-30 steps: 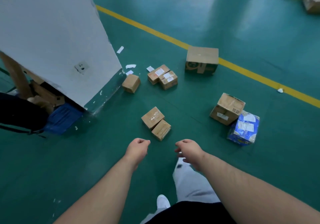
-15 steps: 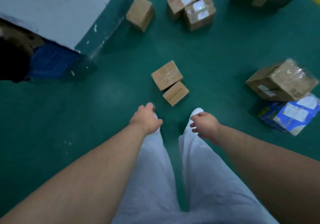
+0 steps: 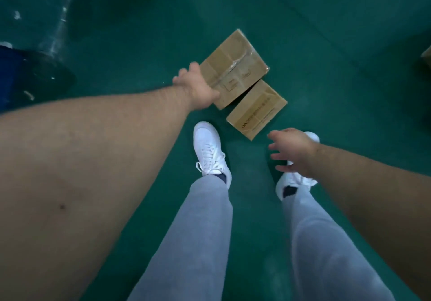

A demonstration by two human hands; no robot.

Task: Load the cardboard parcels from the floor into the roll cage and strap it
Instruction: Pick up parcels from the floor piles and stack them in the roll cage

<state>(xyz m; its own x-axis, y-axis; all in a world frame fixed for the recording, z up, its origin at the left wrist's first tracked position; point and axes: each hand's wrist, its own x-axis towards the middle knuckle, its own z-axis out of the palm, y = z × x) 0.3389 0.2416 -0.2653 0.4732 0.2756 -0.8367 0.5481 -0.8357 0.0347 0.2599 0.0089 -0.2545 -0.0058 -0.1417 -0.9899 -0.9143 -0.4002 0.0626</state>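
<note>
Two brown cardboard parcels lie side by side on the green floor just ahead of my feet. The larger parcel [image 3: 235, 67], sealed with clear tape, is the farther one. My left hand [image 3: 198, 88] clasps its near-left edge, with the thumb on top and the fingers down the side; the parcel still rests flat on the floor. The smaller parcel [image 3: 256, 109] touches it on the near right. Just short of the smaller parcel's near corner, my right hand [image 3: 293, 151] hovers with its fingers spread and nothing in it. No roll cage is in view.
My white shoes [image 3: 210, 149] stand right behind the parcels. A blue object [image 3: 7, 77] and a dark base with shiny plastic wrap [image 3: 51, 39] sit at the far left. The corner of another cardboard box [image 3: 428, 56] shows at the right edge.
I have bent down closer to the two parcels. My left hand has reached forward onto the larger parcel's edge, and my right hand has opened near the smaller one.
</note>
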